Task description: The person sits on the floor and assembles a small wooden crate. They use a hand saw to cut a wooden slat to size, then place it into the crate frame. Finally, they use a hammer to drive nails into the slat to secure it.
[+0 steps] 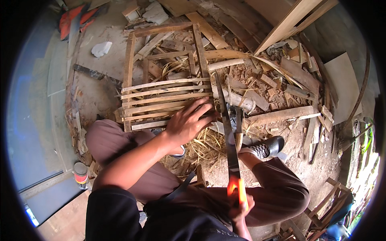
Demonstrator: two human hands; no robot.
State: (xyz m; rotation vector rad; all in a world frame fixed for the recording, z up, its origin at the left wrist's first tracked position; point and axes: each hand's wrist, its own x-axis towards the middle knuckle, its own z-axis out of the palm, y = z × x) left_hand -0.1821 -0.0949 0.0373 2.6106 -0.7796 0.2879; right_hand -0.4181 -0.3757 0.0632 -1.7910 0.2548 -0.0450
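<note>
Left hand (pixel 187 122): laid palm down, fingers spread, on the near right corner of the slatted wooden frame (pixel 161 80); it clamps nothing but presses, apparently to steady the frame against the cut.

Right hand (pixel 240 209): closed round the orange handle (pixel 237 188) of one handsaw (pixel 226 124), low and near the body. The blade runs away from the person and meets the frame's right edge just beside the left fingertips, so the pressing hand sits next to the cut line.

The frame lies flat on the ground ahead of the knees, slightly left of centre. Six thin slats can be counted across its near half, roughly parallel; further crosspieces at the far half are partly masked by debris and not counted with confidence.

One checkered shoe (pixel 265 148) is planted to the right of the blade, by a loose batten (pixel 281 114), possibly as a brace.

Surroundings: shavings and offcuts (pixel 277 84) heaped far right, too many to count; one small can (pixel 81 173) near left; one crumpled white scrap (pixel 101 48) far left.
</note>
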